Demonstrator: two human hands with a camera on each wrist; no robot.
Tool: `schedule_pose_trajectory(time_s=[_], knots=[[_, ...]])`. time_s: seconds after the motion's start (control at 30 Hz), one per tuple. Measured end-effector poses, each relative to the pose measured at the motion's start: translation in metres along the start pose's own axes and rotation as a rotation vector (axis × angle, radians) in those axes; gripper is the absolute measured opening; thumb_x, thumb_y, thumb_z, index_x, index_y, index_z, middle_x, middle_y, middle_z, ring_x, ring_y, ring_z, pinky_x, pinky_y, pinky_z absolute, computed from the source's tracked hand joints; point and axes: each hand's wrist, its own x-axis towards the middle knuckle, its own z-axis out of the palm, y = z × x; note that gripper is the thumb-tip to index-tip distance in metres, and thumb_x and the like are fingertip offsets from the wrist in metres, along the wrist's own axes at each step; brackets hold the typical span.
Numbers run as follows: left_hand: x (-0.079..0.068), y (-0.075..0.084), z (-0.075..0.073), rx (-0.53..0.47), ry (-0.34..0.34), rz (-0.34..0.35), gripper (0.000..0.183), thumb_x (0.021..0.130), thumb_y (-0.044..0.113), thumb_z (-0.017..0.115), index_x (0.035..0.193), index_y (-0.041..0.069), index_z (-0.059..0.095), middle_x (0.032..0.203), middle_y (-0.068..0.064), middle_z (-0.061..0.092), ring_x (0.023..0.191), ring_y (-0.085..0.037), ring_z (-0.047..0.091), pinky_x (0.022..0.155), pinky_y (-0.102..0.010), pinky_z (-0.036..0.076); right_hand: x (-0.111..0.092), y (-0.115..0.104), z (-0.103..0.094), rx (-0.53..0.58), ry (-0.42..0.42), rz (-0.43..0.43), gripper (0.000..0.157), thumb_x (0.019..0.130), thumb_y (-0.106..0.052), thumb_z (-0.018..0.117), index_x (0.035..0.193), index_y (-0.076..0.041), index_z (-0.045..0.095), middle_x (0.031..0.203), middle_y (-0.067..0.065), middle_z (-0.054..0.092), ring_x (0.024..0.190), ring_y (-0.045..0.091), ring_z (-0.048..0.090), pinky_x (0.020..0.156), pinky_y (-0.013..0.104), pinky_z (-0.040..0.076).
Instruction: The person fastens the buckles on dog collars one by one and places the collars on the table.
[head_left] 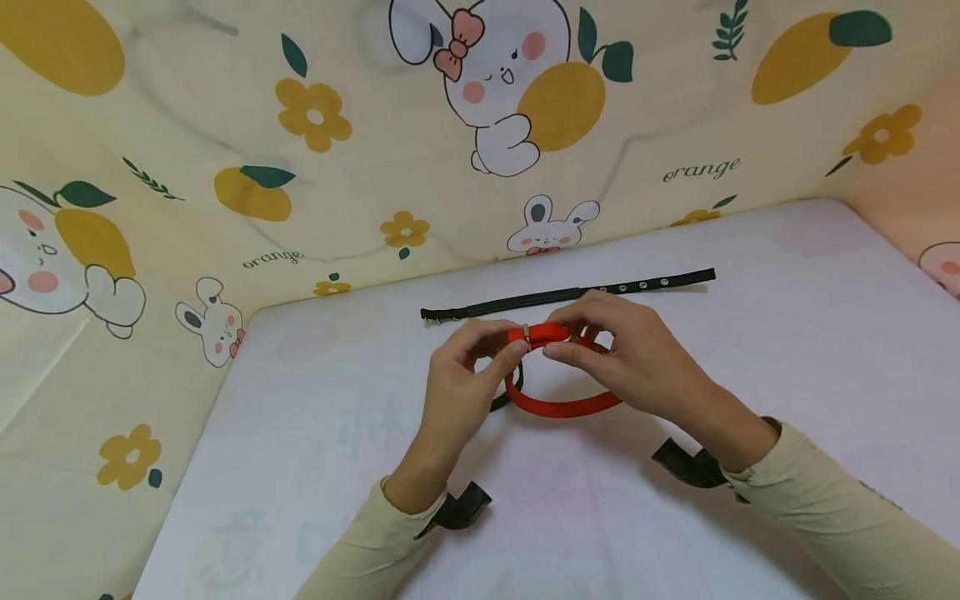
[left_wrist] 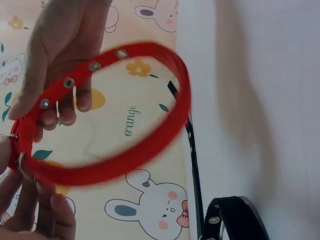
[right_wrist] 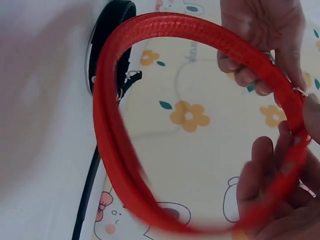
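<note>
A red pet collar (head_left: 564,408), bent into a ring, is held between both hands above the table. My left hand (head_left: 459,379) pinches it at the metal buckle (head_left: 527,335) between thumb and fingers. On the other side, my right hand (head_left: 641,358) grips the strap near the buckle. Metal-rimmed holes run along the red strap (left_wrist: 150,145) in the left wrist view. Behind the hands a black collar (head_left: 517,298) lies stretched out flat. Partly hidden by the left hand and the red ring is a second black collar (head_left: 498,403), curled into a loop.
The white tabletop (head_left: 315,467) meets a cream printed cloth (head_left: 450,183) with rabbits and flowers at its back and left edges. Black straps hang from the left sleeve (head_left: 375,542) and the right sleeve (head_left: 817,492).
</note>
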Motion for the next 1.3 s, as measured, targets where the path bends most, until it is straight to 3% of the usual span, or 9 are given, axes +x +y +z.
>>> schedule_pose_trajectory(time_s=[0.17,0.6,1.03,1.3], knots=[[0.0,0.0,-0.002,-0.042,0.012,0.035,0.019,0.088,0.008,0.074,0.106,0.004,0.073,0.099,-0.013,0.07,0.087,-0.017,0.065,0.085,-0.027,0.055,0.0,-0.002,0.001,-0.014,0.02,0.009,0.016,0.089,-0.028,0.076,0.104,-0.024,0.071,0.096,-0.012,0.067,0.083,0.005,0.059,0.07,0.027,0.048],[0.001,0.0,-0.009,-0.07,0.064,0.038,0.02,0.088,0.012,0.074,0.108,0.007,0.075,0.1,-0.01,0.072,0.096,-0.019,0.068,0.096,-0.034,0.054,-0.001,-0.001,-0.001,-0.056,0.042,0.002,0.017,0.087,-0.029,0.078,0.102,-0.022,0.072,0.09,-0.01,0.068,0.08,0.008,0.057,0.064,0.026,0.048],[0.002,0.003,-0.01,-0.12,0.093,-0.08,0.022,0.088,0.01,0.074,0.111,0.008,0.075,0.102,-0.01,0.073,0.1,-0.019,0.069,0.093,-0.033,0.056,0.0,-0.001,-0.003,-0.076,0.022,-0.004,0.014,0.088,-0.029,0.078,0.1,-0.024,0.073,0.09,-0.011,0.069,0.084,0.006,0.06,0.071,0.029,0.05],[0.005,0.001,-0.011,-0.157,0.14,-0.162,0.023,0.088,0.008,0.073,0.111,0.005,0.075,0.098,-0.013,0.076,0.095,-0.02,0.071,0.09,-0.033,0.057,0.001,-0.001,-0.006,-0.087,0.008,0.001,0.017,0.088,-0.023,0.077,0.104,-0.021,0.072,0.092,-0.009,0.069,0.082,0.007,0.06,0.066,0.026,0.048]])
